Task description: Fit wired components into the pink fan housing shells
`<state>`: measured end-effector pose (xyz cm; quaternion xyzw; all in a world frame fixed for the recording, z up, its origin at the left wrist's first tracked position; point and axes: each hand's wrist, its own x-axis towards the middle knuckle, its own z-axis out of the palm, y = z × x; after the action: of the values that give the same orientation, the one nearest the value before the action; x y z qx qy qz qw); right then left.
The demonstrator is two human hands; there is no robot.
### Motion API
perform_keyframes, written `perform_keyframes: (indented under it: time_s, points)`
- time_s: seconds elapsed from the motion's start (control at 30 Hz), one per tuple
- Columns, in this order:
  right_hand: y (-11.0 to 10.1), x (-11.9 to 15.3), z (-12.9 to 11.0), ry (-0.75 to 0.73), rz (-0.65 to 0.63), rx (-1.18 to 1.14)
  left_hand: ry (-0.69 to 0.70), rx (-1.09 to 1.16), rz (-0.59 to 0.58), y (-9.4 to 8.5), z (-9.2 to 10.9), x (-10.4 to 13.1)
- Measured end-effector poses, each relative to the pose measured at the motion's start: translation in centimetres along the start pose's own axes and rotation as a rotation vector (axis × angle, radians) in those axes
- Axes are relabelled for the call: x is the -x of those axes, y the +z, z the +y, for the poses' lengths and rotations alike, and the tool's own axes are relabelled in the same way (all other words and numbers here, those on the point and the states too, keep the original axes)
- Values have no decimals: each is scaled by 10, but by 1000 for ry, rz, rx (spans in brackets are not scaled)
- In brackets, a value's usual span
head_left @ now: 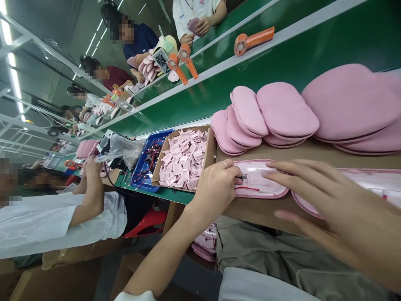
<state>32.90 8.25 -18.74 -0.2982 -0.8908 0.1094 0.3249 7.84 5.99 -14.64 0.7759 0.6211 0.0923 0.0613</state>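
Note:
My left hand [217,186], with a ring on one finger, is at the left end of an open pink shell [277,193]. Its thumb and fingers close on a small dark part [241,178], mostly covered by the fingertips. A red wire [249,189] lies inside the shell, beside a pale rectangular piece [254,176]. My right hand [322,194] hovers over the shell's right side, slightly blurred, fingers stretched out and holding nothing. Under it, a second open pink shell [360,175] is partly hidden.
A cardboard box [211,146] of small pink plastic pieces stands left of the shell. Beyond it is a blue tray [135,177] of wired parts. Closed pink cases [286,108] are stacked behind. Orange handheld fans [253,40] lie along the green belt [213,90]. A co-worker [62,213] sits at left.

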Motion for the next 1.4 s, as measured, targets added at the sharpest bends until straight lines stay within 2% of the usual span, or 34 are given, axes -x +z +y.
perform_keyframes:
  time_s: [0.07,0.17,0.3,0.37,0.43,0.47,0.53,0.57,0.6,0.63,0.73,0.77,0.9,1.07,1.2,1.27,1.33,1.4]
  points:
    - [12,-13,1,-84,3,79,-23,-82,-38,0,4,-3]
    - [28,-22,5,-86,0,126,-60,-140,-110,-1,13,-8]
    - [36,-25,12,-142,-52,118,-46,-197,-99,1,24,-2]
    - [36,-26,15,-137,-82,108,-1,-176,-33,-1,25,9]
    - [33,-27,16,-122,-84,124,4,-79,120,-8,20,24]
    - [31,-27,16,-121,-78,137,-34,-23,227,-15,14,32]
    - [26,-29,13,-141,-71,144,-214,38,415,-32,-2,47]
    - [23,-30,11,-143,-68,127,-336,22,445,-41,-12,53]
    - [19,-33,8,-136,-67,91,-460,-13,421,-49,-22,57]
    - [15,-37,3,-113,-64,48,-553,-31,349,-55,-33,59]
    - [7,-49,-12,-51,-25,-51,-672,1,133,-64,-54,59]
    - [6,-54,-18,-52,-13,-67,-671,12,110,-63,-57,58]
    - [9,-65,-42,-104,14,-108,-627,-40,139,-56,-55,58]
    - [22,-63,-71,-56,87,-195,-583,-82,271,-55,-48,64]
    - [37,-56,-90,-28,81,-300,-628,-38,187,-55,-53,63]
    - [44,-53,-94,-27,64,-348,-633,1,197,-53,-57,62]
    - [47,-52,-97,-21,53,-399,-562,29,274,-51,-59,63]
    - [46,-53,-99,9,70,-460,-419,20,432,-49,-58,67]
